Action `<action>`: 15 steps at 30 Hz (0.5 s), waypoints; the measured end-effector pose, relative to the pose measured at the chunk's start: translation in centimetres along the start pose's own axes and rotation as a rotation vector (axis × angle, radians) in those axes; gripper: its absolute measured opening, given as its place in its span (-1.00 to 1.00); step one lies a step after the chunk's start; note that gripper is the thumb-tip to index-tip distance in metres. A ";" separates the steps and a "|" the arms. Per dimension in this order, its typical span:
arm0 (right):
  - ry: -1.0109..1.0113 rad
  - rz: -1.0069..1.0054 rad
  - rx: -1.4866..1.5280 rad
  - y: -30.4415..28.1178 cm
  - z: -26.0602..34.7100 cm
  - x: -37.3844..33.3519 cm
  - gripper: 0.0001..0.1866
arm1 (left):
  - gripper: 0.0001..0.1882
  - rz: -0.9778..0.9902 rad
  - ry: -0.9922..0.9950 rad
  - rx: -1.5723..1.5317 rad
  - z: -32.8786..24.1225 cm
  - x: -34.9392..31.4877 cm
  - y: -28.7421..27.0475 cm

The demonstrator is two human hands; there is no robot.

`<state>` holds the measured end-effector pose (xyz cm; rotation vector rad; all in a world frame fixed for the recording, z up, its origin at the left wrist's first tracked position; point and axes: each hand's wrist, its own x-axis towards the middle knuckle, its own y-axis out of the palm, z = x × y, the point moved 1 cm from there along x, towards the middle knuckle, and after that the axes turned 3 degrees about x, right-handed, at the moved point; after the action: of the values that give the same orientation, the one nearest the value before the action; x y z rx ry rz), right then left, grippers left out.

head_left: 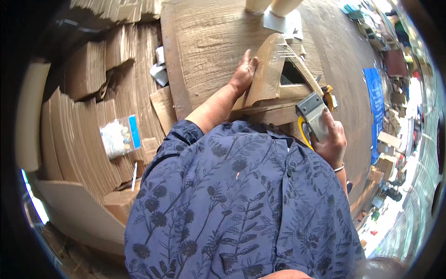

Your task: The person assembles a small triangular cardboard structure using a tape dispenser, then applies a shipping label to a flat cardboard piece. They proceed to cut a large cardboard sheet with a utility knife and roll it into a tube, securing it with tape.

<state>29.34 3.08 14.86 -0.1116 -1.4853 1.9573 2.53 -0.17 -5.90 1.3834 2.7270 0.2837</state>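
Note:
In front of my body a brown cardboard box (265, 76) stands tilted, with a dark triangular opening in its right part. My left hand (245, 75) presses on the box's left side, its fingers stretched out. My right hand (331, 142) is closed round a grey metal hand tool (312, 108) with a black end and a yellow curved part. This tool is beside the box's lower right corner; I cannot make out its exact kind or whether it touches the cardboard. Just beyond it shows a yellow-and-black thing (329, 98), partly hidden.
Stacks of flat cardboard (83, 144) fill the left, with a clear plastic bag (120, 137) of small pale pieces on top. Brown rolls (284, 5) stand at the table's far end beside a white sheet (290, 24). A blue sheet (374, 109) lies at the right, near cluttered goods.

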 end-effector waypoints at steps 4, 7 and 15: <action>0.045 -0.055 -0.011 -0.2 -2.3 1.4 -0.27 | -0.27 0.115 0.584 0.197 -9.1 -1.6 2.3; 0.133 -0.041 -0.020 -0.3 -3.5 2.0 -0.28 | -0.17 0.383 0.713 0.887 -14.5 -2.2 4.0; 0.130 0.018 0.070 -4.2 -6.1 3.3 -0.27 | -0.33 0.455 0.625 1.147 -15.6 0.4 6.3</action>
<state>31.39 10.48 17.50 -0.2175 -1.3348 1.9752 4.98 1.72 10.65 2.4963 3.0830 -1.2411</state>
